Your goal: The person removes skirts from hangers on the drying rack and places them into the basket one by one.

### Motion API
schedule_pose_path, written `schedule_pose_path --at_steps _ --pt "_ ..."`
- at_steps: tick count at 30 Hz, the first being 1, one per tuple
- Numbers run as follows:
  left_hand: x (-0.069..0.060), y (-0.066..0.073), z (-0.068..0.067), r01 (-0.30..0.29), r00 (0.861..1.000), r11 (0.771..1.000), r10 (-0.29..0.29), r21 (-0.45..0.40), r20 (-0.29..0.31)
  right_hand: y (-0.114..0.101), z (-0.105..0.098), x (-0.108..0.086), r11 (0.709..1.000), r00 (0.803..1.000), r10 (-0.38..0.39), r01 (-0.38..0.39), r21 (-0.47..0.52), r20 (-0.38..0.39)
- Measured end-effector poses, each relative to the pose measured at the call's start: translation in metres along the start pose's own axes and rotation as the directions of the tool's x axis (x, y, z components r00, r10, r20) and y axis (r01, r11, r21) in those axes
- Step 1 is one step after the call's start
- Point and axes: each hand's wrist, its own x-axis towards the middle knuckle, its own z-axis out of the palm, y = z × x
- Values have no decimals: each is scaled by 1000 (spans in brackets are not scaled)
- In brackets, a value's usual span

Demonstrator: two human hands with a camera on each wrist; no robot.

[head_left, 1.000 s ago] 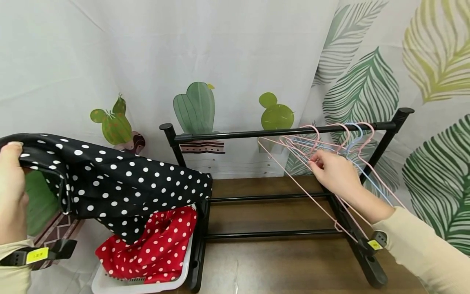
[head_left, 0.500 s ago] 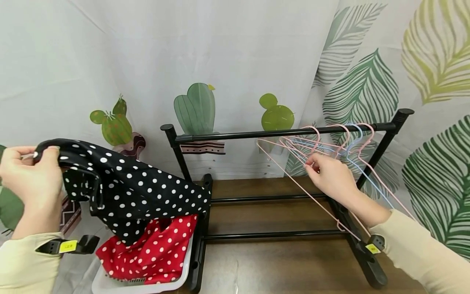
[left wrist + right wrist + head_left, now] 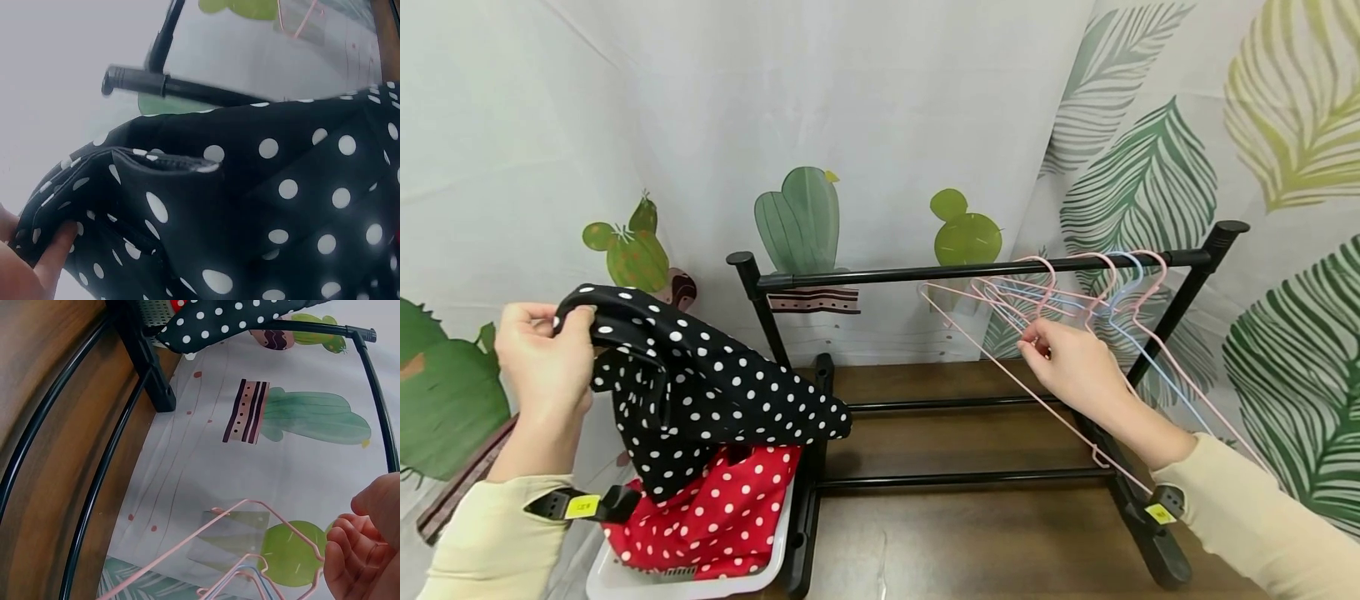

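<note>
A black cloth garment with white polka dots point(image 3: 700, 375) stretches from my left hand point(image 3: 546, 354) toward the rack's left side, its far end near the left leg. Thumb and fingers of that hand pinch its upper edge; the left wrist view shows the garment's folded opening point(image 3: 169, 165) close up. My right hand point(image 3: 1075, 362) is at the front pink wire hanger point(image 3: 1000, 364), below the rack's top bar, with curled fingers gripping its upper wire. In the right wrist view the hanger's wire point(image 3: 284, 525) runs to the curled fingers; the exact contact is partly hidden.
A black clothes rack point(image 3: 880, 273) stands on a brown wooden table point(image 3: 925, 533). Several pink and blue hangers point(image 3: 1123, 292) hang toward its right end. At the left, a white basket point(image 3: 775, 562) holds a red polka-dot cloth point(image 3: 730, 517). Printed curtains point(image 3: 880, 100) hang behind.
My left hand has moved right with the black garment, which now bunches more above the basket. The right hand has shifted slightly left and the front pink hanger has swung a little.
</note>
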Motion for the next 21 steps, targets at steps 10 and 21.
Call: schedule_pose_path --at_steps 10,21 --pt "2 12 12 24 997 987 -12 -159 74 -2 2 1 1000 1000 -9 9 -3 -4" --pt "14 7 7 44 995 999 -45 15 87 -1 6 -1 999 999 -27 26 -19 -37"
